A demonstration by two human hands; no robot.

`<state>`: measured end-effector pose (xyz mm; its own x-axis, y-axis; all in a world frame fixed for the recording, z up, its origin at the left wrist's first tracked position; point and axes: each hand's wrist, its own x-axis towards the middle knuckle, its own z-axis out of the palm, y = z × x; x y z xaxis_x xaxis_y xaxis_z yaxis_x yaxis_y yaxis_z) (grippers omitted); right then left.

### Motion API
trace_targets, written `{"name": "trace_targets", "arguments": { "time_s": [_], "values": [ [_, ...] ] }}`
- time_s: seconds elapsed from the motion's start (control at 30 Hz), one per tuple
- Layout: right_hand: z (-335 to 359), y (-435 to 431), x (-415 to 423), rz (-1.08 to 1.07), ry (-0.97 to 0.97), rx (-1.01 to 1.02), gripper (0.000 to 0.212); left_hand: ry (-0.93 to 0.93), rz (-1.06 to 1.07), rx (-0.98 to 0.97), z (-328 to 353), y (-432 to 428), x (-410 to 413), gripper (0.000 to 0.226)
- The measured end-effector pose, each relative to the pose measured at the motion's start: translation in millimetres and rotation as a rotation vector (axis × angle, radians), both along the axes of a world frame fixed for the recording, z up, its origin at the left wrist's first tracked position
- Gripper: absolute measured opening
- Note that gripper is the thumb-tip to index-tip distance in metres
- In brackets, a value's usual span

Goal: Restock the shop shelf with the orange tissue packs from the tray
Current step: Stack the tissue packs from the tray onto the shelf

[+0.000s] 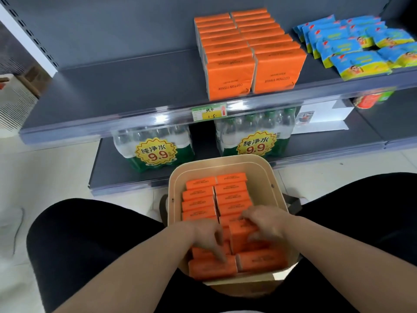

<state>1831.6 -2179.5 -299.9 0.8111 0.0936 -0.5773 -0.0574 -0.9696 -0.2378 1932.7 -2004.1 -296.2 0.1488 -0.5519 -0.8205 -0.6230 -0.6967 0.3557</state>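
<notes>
A beige tray (pixel 259 170) sits between my knees, filled with two rows of orange tissue packs (pixel 230 193). My right hand (pixel 265 224) grips one raised orange pack (pixel 241 236) near the tray's middle, fingers over its top and thumb on its side. My left hand (pixel 208 238) reaches into the tray beside it, fingers spread down onto the near packs (pixel 212 267). On the grey shelf (pixel 126 86) above stand two rows of orange tissue packs (pixel 250 55), at its middle.
Blue wipe packets (pixel 356 44) lie to the right of the orange rows. The shelf's left half is bare. Below, on the bottom shelf, stand two shrink-wrapped packs of water bottles (pixel 155 147). My black-clad knees (pixel 85 231) flank the tray. White floor lies left.
</notes>
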Motion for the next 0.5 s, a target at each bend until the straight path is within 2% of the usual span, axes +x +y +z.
{"name": "trace_targets", "arguments": {
  "time_s": [0.1,0.17,0.27,0.33,0.4,0.5],
  "values": [
    [-2,0,0,0.014,-0.030,-0.029,0.050,-0.030,-0.110,0.098,-6,4,-9,0.061],
    [0,-1,2,-0.015,-0.088,-0.019,0.044,-0.058,-0.125,0.087,-8,6,-9,0.055],
    [5,-2,5,-0.066,-0.168,-0.003,0.040,-0.038,-0.027,0.044,1,4,1,0.048],
    [9,-2,6,-0.104,-0.193,-0.003,0.039,-0.009,0.017,0.068,6,5,6,0.063],
    [12,-2,7,-0.117,-0.197,-0.014,0.039,-0.073,-0.046,0.094,7,9,3,0.074],
    [21,-1,8,-0.111,-0.219,-0.019,0.041,-0.212,-0.158,0.073,2,14,-2,0.056]
  ]
}}
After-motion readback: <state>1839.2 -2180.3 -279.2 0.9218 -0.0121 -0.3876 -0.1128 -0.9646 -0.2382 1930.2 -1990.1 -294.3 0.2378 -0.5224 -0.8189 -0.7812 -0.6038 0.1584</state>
